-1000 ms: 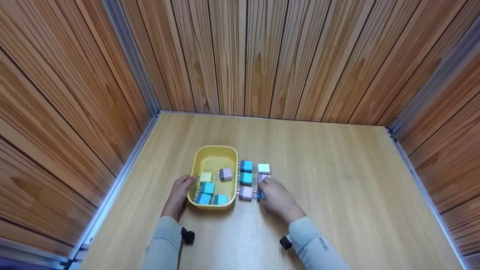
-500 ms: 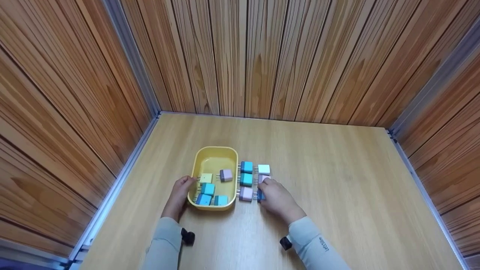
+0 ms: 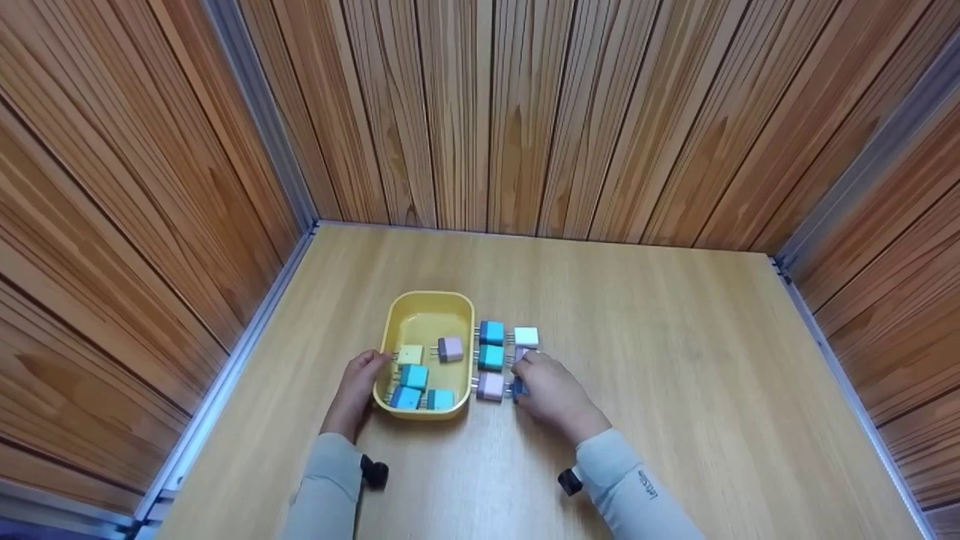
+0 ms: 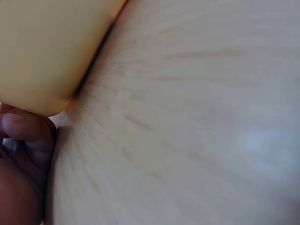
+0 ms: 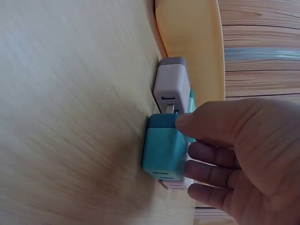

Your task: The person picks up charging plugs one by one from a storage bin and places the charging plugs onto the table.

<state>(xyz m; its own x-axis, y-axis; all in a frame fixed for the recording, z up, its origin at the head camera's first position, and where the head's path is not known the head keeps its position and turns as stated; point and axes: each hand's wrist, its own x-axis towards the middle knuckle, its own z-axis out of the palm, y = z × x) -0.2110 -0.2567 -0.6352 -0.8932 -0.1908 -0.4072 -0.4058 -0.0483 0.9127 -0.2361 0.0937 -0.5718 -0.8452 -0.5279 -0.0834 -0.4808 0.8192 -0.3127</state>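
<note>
Wood-grain surface (image 3: 675, 360): six multicoloured boxy plastic plugs (image 3: 491, 358) sit out beside curled right fingers (image 5: 211, 174) touching one, grip unclear; five remain in yellow plastic tray (image 3: 431, 316) gripped by left fingers (image 3: 370, 361).

Right hand (image 3: 559, 396): sits very slightly further forward and left.
Lilac charger (image 3: 522, 351): a little more hidden by the fingers (image 3: 531, 363).
Blue charger (image 3: 518, 389): shows a slightly narrower strip.
Head view: yellow tray (image 3: 430, 295) and desk (image 3: 652, 345) lie a touch further left.
</note>
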